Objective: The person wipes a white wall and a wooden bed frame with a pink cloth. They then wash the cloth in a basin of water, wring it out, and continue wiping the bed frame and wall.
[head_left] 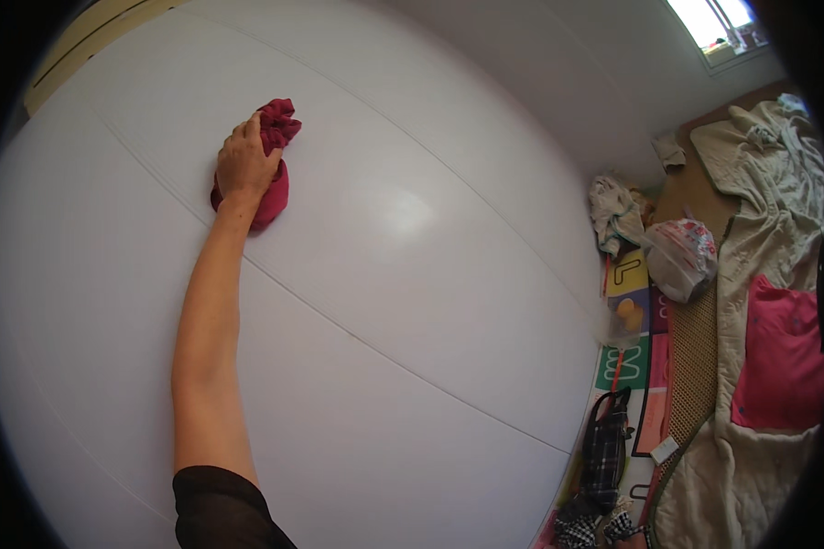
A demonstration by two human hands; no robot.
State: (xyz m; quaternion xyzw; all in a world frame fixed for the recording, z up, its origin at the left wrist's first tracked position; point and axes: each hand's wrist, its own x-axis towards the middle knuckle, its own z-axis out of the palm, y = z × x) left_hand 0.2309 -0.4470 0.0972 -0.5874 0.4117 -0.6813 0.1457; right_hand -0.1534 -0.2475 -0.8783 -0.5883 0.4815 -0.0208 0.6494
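Observation:
My left arm reaches up from the lower edge in a short dark sleeve. At its end, my left hand [245, 163] is closed over a dark red cloth [274, 194], pressing it against a large white panelled surface [412, 302]. One bunched end of the cloth sticks out above my fingers, and a wider fold hangs below the thumb side. Part of the cloth is hidden under the palm. Thin seams cross the white surface, one passing close to the wrist. My right hand is out of the picture.
At right lies a bed with a crumpled beige blanket [746, 247] and a pink cloth [778, 357]. A stuffed plastic bag [682, 259], a colourful mat [634, 352] and a dark plaid bag [604, 457] sit between bed and panel. A window [719, 27] is upper right.

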